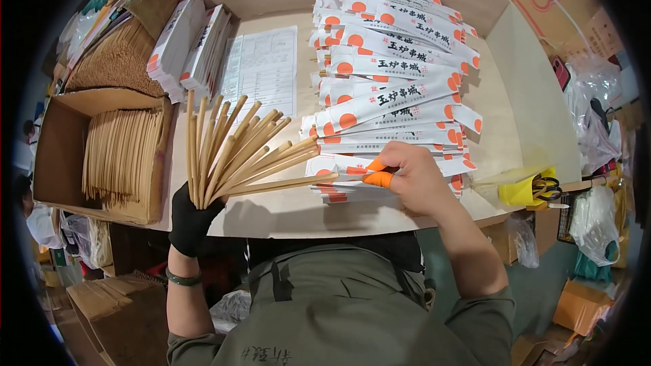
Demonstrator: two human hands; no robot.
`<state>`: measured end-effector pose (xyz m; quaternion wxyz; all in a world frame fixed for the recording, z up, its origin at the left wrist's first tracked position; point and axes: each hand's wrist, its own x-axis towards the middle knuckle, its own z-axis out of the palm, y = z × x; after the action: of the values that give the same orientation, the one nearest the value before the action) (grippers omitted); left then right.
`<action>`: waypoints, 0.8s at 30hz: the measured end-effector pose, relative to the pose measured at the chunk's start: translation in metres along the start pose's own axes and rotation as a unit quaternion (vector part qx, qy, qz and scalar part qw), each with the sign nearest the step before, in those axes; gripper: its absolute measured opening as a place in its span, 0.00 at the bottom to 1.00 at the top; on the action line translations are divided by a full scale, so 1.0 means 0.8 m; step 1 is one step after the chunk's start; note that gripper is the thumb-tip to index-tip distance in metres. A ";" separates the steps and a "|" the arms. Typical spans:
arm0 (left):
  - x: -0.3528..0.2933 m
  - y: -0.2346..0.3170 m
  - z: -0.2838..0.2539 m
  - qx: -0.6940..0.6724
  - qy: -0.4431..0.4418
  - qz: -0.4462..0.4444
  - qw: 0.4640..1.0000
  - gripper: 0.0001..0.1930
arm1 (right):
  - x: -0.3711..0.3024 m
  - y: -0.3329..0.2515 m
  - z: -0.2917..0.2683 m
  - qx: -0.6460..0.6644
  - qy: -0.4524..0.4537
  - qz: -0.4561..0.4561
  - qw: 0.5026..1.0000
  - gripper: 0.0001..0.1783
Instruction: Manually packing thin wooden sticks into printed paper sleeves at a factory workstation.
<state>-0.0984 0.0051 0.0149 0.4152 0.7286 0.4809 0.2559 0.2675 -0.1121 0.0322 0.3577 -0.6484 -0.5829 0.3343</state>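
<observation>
The gloved left hand (193,220) was closed around the lower ends of the sticks (234,159), which fanned out above it, probably so that single ones could be picked out. The lowest ones reached across to the right hand (410,173), whose thumb and forefinger, in orange covers (378,179), were pinched together on a white sleeve (352,170) at their tips. Whether the tips sat inside it or only against it was hard to tell. The pile (400,98) of sleeves lay just beyond, within easy reach; the box (159,193) stood near the left hand, likely for the same reason.
</observation>
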 end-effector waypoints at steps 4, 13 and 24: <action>0.007 -0.006 0.010 -0.004 -0.024 -0.017 1.000 0.18 | 0.000 0.001 0.013 -0.062 0.000 -0.084 0.995 0.08; 0.055 0.045 0.131 -0.368 0.139 0.023 0.919 0.16 | 0.033 -0.026 0.046 -0.287 0.139 -0.343 0.883 0.18; 0.034 0.024 0.133 -0.332 0.088 -0.116 0.932 0.13 | -0.013 0.039 0.089 -0.332 0.109 -0.304 0.886 0.13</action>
<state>0.0040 -0.0121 -0.0254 0.6158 0.4631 0.4845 0.4141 0.2224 -0.1192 -0.0311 0.2666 -0.5524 -0.7860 -0.0769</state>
